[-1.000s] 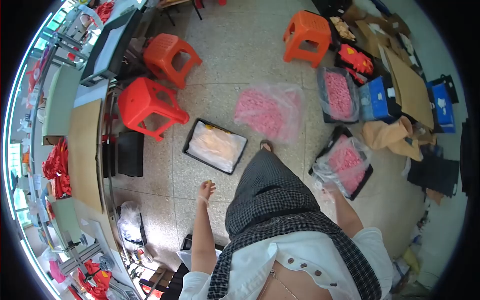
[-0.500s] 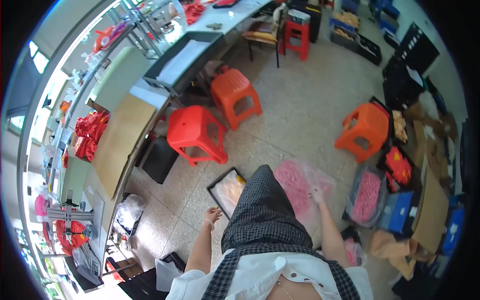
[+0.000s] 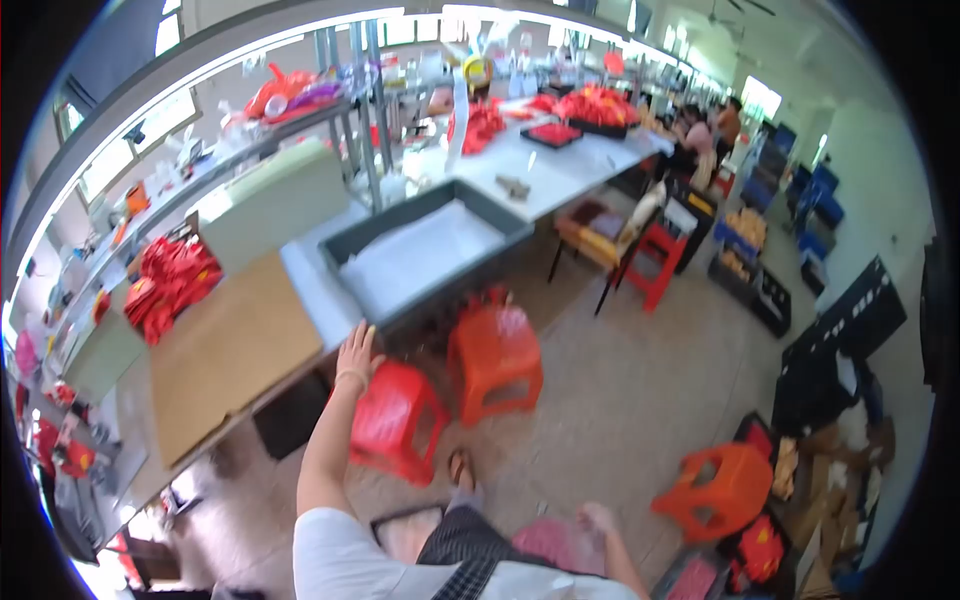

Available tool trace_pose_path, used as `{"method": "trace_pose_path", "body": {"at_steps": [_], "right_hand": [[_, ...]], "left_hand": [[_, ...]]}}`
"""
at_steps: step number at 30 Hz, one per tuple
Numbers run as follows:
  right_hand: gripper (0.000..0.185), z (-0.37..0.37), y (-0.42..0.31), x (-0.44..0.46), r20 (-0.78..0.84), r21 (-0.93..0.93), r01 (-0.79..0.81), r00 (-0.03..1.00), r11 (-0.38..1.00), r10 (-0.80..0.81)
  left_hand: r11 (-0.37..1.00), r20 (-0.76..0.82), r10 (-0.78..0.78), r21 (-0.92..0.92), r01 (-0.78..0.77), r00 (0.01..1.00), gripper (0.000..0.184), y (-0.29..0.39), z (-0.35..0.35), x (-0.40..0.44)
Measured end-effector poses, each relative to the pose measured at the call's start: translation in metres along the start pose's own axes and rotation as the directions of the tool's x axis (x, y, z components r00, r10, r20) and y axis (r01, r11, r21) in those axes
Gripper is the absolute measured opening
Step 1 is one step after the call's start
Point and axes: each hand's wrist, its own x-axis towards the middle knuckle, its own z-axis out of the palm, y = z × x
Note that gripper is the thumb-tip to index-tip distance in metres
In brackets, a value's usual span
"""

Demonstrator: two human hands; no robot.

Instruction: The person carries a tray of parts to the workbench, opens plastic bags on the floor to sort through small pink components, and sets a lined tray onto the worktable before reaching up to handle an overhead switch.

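My left hand (image 3: 357, 352) is stretched forward with its fingers extended and nothing in it. It lies at the table's front edge, just above a red stool (image 3: 400, 405) and near the corner of a grey tray (image 3: 455, 274) with white sheeting inside. Low in the view, my right hand (image 3: 597, 518) is blurred, its fingers closed at the edge of a clear plastic bag (image 3: 556, 541) of pink pieces. The bag hangs beside my checked skirt. Partly hidden by the skirt, a black tray (image 3: 378, 524) with clear plastic in it sits on the floor.
Orange stools (image 3: 497, 355) stand on the floor, one more (image 3: 718, 490) at right. Brown cardboard (image 3: 235, 355) covers the near tabletop, beside red fabric (image 3: 170, 285). A chair (image 3: 590, 240) stands by the far table. Boxes line the right wall. People (image 3: 700, 135) sit at the back.
The view has tilted up and toward the table. My left hand has moved from beside the floor tray up to the table edge. My right hand stays at the pink bag.
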Motion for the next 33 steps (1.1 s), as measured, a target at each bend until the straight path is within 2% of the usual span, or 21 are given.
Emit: {"method": "trace_pose_path", "body": {"at_steps": [2,3,5,7,9,11,12,15,17,21,23,25,26,29,31,33], "right_hand": [[0.015,0.027,-0.074,0.050,0.007,0.111,-0.015,1.000,0.994,0.015],[0.016,0.030,-0.124,0.080,-0.011,0.092,-0.016,1.000,0.996,0.017],[0.018,0.063,-0.178,0.089,-0.016,0.104,-0.108,0.994,0.989,0.110],[0.022,0.061,-0.212,0.127,-0.024,0.048,-0.093,0.995,0.995,0.094],[0.023,0.063,-0.233,0.158,-0.018,0.002,-0.131,0.991,0.991,0.131],[0.020,0.065,-0.269,0.179,-0.013,-0.056,-0.217,0.976,0.975,0.216],[0.020,0.068,-0.287,0.190,-0.004,-0.115,-0.209,0.978,0.971,0.210],[0.021,0.073,-0.341,0.231,0.045,-0.287,-0.147,0.985,0.947,0.166],[0.024,0.068,-0.376,0.261,0.103,-0.390,-0.069,0.988,0.918,0.118],[0.025,0.055,-0.435,0.305,0.131,-0.227,0.035,0.991,0.973,-0.005],[0.024,0.040,-0.459,0.332,0.177,-0.226,0.071,0.984,0.972,-0.030],[0.021,0.008,-0.475,0.370,0.226,-0.219,0.104,0.973,0.970,-0.053],[0.019,-0.009,-0.480,0.395,0.252,-0.208,0.119,0.966,0.971,-0.064],[0.017,-0.068,-0.504,0.453,0.314,-0.239,0.112,0.949,0.964,-0.033],[0.016,-0.120,-0.531,0.490,0.345,-0.285,0.126,0.939,0.950,-0.021],[0.017,-0.172,-0.561,0.527,0.377,-0.329,0.175,0.925,0.928,-0.041]], "left_hand": [[0.961,0.082,0.132,0.234,-0.148,0.988,0.065,-0.042,0.031,0.089],[0.914,0.146,0.186,0.337,-0.226,0.972,0.066,-0.060,0.052,0.131],[0.850,0.377,0.339,0.271,-0.452,0.862,0.064,-0.088,0.061,0.184],[0.757,0.418,0.500,0.215,-0.617,0.759,0.061,-0.097,0.073,0.220],[0.690,0.358,0.628,0.154,-0.707,0.691,0.058,-0.086,0.057,0.238],[0.724,0.358,0.647,-0.011,-0.690,0.673,0.054,-0.062,0.058,0.241],[0.728,0.359,0.645,-0.019,-0.686,0.674,0.052,-0.044,0.058,0.241],[0.776,0.337,0.599,-0.023,-0.630,0.726,0.047,0.024,0.046,0.247],[0.835,0.350,0.536,-0.087,-0.543,0.768,0.050,0.065,0.047,0.261],[0.871,0.292,0.491,-0.171,-0.460,0.821,0.048,0.151,0.070,0.304],[0.870,0.244,0.490,-0.188,-0.455,0.837,0.046,0.194,0.090,0.330],[0.876,0.184,0.471,-0.212,-0.433,0.863,0.045,0.248,0.110,0.346],[0.891,0.204,0.442,-0.213,-0.401,0.874,0.039,0.273,0.123,0.360],[0.930,0.222,0.343,-0.217,-0.296,0.913,0.039,0.350,0.150,0.423],[0.926,0.108,0.340,-0.213,-0.312,0.934,0.039,0.402,0.184,0.461],[0.937,0.030,0.272,-0.235,-0.258,0.962,0.038,0.462,0.200,0.508]]}}
